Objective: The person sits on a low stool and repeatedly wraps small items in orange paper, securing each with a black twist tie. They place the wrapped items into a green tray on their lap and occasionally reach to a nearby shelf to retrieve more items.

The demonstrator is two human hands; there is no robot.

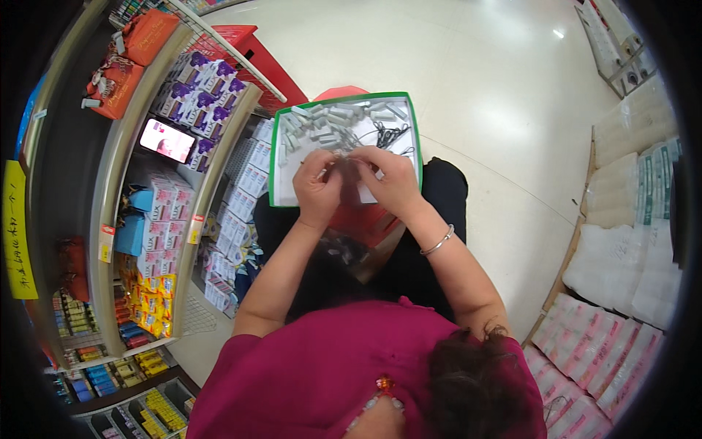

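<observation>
A small, dark reddish-brown piece (349, 184), blurred and sheer-looking, hangs between my two hands. My left hand (318, 186) pinches its top edge from one side, and my right hand (390, 176) pinches it from the other. Both hands are over the near side of a shallow green-rimmed white box (415, 137). Inside lie several small grey plastic pieces (340, 114), which look like security tags. Black looped cords (388, 134) are bunched at the box's right. What exactly the fingertips grip is too blurred to tell.
Shelves at left hold boxed Lux soap (164, 211), orange bags (148, 35) with grey tags, and a phone (167, 141) with a lit screen. A red basket (274, 66) stands beyond them. Plastic-wrapped packs (603, 351) are stacked at right. Below the box is something red (364, 222).
</observation>
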